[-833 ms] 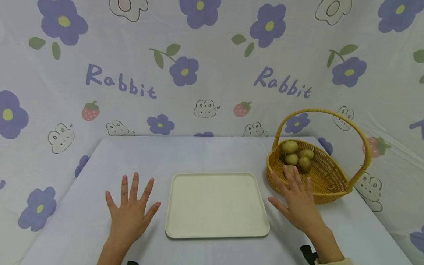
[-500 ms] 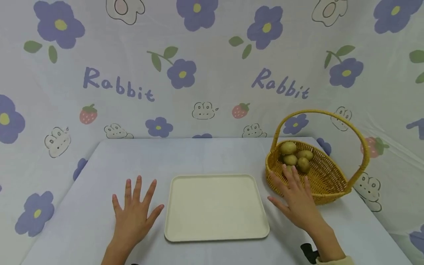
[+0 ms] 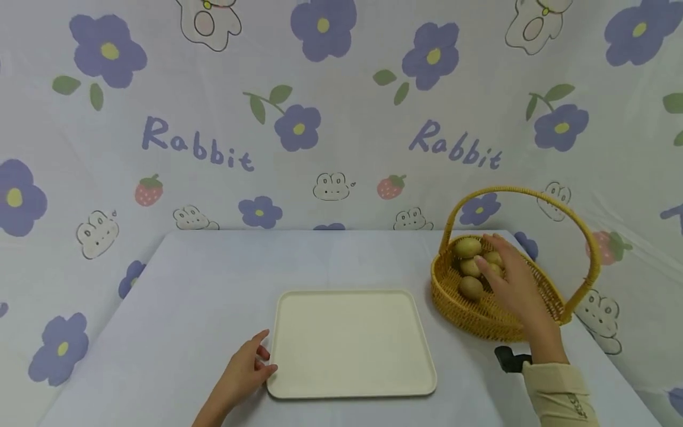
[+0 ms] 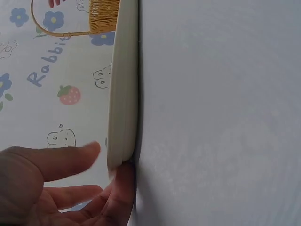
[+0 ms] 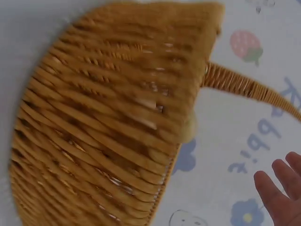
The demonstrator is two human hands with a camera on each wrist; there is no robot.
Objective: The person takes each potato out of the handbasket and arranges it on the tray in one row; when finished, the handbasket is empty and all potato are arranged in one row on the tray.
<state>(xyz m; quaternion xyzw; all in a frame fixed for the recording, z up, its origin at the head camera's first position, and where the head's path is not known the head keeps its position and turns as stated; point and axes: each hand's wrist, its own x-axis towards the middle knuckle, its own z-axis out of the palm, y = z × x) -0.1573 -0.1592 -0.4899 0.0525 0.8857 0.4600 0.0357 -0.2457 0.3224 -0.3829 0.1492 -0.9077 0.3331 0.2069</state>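
A cream rectangular tray (image 3: 352,344) lies on the table. My left hand (image 3: 240,373) is at its left edge, thumb just over the rim. The left wrist view shows the thumb (image 4: 70,162) apart from the tray's side (image 4: 124,94), while one finger reaches the corner low down. On the right stands a yellow wicker basket (image 3: 475,323) with several greenish-brown oval fruits (image 3: 468,248), like kiwis. Over them, inside the handle's arch, my right hand (image 3: 517,287) is spread and holds nothing. Its fingertips (image 5: 270,188) show beyond the basket wall (image 5: 94,117) in the right wrist view.
The basket's tall arched handle (image 3: 589,249) rises around the right forearm's reach. A white cloth covers the table (image 3: 224,267). Behind hangs a curtain (image 3: 352,77) printed with flowers and rabbits. A black wrist mount (image 3: 511,359) sits under the right wrist.
My left hand has moved right and down, from spread over the table to the tray's left edge. My right hand has gone forward and right, over the fruits in the basket.
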